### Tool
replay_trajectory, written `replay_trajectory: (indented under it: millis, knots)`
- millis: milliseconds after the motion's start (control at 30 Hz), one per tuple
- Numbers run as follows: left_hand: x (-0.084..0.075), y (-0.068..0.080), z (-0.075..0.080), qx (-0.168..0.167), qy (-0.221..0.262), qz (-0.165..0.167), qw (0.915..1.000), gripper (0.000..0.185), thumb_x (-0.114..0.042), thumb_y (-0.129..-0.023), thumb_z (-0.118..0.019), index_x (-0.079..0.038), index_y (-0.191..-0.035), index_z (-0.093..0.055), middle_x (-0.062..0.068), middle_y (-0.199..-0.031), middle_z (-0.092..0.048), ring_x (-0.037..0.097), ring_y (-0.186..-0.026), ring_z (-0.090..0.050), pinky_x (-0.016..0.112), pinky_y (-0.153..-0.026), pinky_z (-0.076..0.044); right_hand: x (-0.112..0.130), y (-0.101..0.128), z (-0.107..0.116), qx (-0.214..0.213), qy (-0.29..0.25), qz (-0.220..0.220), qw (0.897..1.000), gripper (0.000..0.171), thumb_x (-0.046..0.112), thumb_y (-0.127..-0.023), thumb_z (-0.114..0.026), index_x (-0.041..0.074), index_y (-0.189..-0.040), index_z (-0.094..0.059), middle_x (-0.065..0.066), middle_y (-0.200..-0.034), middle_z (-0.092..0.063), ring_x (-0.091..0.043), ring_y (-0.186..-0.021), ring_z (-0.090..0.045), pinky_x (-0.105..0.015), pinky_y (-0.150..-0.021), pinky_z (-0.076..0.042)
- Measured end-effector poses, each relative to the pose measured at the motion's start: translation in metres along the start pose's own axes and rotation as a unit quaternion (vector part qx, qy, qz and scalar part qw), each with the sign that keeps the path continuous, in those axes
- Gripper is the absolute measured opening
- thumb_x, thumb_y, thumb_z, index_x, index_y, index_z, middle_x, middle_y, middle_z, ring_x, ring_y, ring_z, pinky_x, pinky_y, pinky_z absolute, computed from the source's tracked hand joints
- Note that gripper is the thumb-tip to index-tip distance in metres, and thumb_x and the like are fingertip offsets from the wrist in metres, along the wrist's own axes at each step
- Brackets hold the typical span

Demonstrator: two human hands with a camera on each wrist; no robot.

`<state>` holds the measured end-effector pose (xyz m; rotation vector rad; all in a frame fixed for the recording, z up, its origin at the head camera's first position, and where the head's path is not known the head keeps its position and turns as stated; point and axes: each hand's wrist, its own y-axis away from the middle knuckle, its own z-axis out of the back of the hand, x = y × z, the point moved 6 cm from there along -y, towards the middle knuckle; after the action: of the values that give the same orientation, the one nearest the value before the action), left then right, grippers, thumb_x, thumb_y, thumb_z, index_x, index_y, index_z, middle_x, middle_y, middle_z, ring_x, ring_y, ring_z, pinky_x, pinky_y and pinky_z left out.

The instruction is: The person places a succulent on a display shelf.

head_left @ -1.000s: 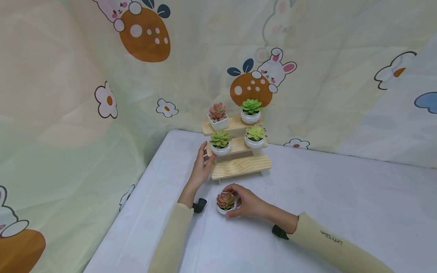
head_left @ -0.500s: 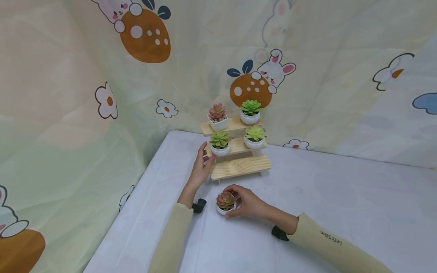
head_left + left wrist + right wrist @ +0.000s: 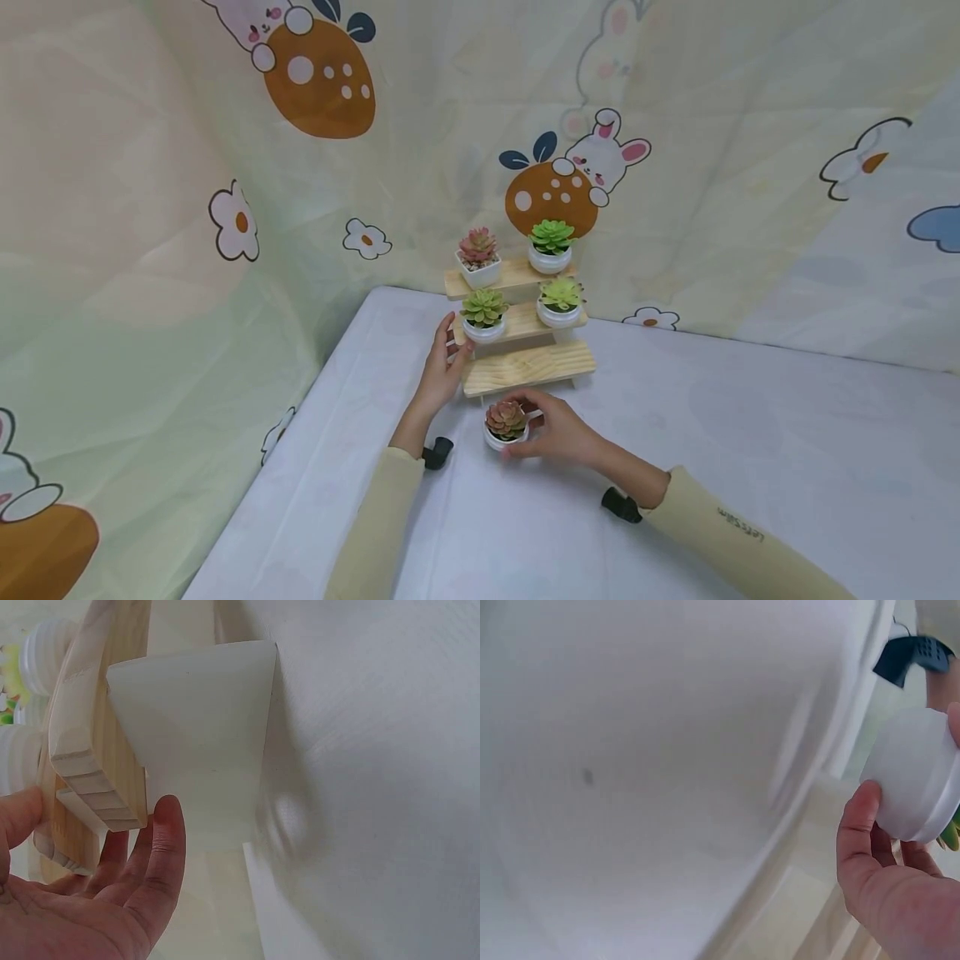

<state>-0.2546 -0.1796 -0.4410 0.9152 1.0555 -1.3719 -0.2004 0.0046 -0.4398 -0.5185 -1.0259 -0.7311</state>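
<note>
Gripping a reddish succulent pot with curled right-hand fingers, left hand flat against wooden stand

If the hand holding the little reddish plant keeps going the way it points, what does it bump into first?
Probably the bottom shelf of the wooden stand; the right hand with its reddish succulent pot points toward it, though depth is unclear.

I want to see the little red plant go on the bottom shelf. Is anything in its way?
Nothing visible blocks it. The right hand holds the reddish succulent pot just in front of the bottom shelf, which shows bare wood. The left hand only touches the wooden stand's left end.
</note>
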Motion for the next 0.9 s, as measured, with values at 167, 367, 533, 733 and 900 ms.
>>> replay_trajectory:
  millis: [167,367,533,733,900]
  knots:
    - [-0.003,0.001,0.000,-0.002,0.000,-0.001,1.0000,0.064,-0.025,-0.104,-0.050,-0.009,-0.156,-0.015,0.026,-0.141,-0.037,0.042,-0.125,-0.046,0.053,-0.100,-0.044,0.006,-0.003,0.016,-0.029,0.017,0.003,0.999,0.066,0.019,-0.075,-0.086,-0.002,-0.128,-0.054,-0.013,-0.120,-0.061,-0.026,-0.105,-0.059,-0.032,-0.082,-0.054]
    - [-0.005,0.001,0.000,-0.003,0.010,-0.005,0.9999,0.064,-0.023,-0.104,-0.050,-0.009,-0.156,-0.015,0.026,-0.141,-0.037,0.041,-0.125,-0.046,0.052,-0.100,-0.044,0.009,-0.006,0.034,-0.067,0.020,-0.007,0.998,0.066,0.019,-0.075,-0.086,-0.001,-0.129,-0.054,-0.015,-0.123,-0.060,-0.027,-0.107,-0.060,-0.036,-0.083,-0.054]
    - [-0.003,0.000,0.000,0.001,0.013,-0.011,0.9999,0.066,-0.022,-0.104,-0.050,-0.008,-0.156,-0.013,0.027,-0.141,-0.036,0.042,-0.125,-0.045,0.053,-0.100,-0.044,0.006,-0.007,0.045,-0.093,0.016,-0.023,0.995,0.067,0.019,-0.076,-0.085,-0.001,-0.131,-0.052,-0.016,-0.126,-0.058,-0.028,-0.109,-0.058,-0.038,-0.087,-0.053]
    - [-0.031,0.013,0.002,0.015,0.009,-0.006,0.9998,0.063,-0.014,-0.104,-0.047,0.002,-0.154,-0.012,0.033,-0.140,-0.034,0.045,-0.126,-0.044,0.055,-0.100,-0.043,0.003,-0.009,0.053,-0.122,0.010,-0.025,0.992,0.065,0.017,-0.078,-0.084,0.001,-0.132,-0.052,-0.016,-0.129,-0.057,-0.028,-0.111,-0.055,-0.041,-0.088,-0.052]
    - [-0.045,0.020,0.002,0.016,0.000,0.000,0.9999,0.062,-0.014,-0.104,-0.047,0.004,-0.153,-0.013,0.033,-0.139,-0.036,0.046,-0.125,-0.044,0.054,-0.101,-0.043,0.002,-0.010,0.057,-0.140,0.018,-0.025,0.990,0.064,0.017,-0.078,-0.084,0.001,-0.131,-0.053,-0.015,-0.126,-0.059,-0.028,-0.110,-0.056,-0.041,-0.088,-0.052]
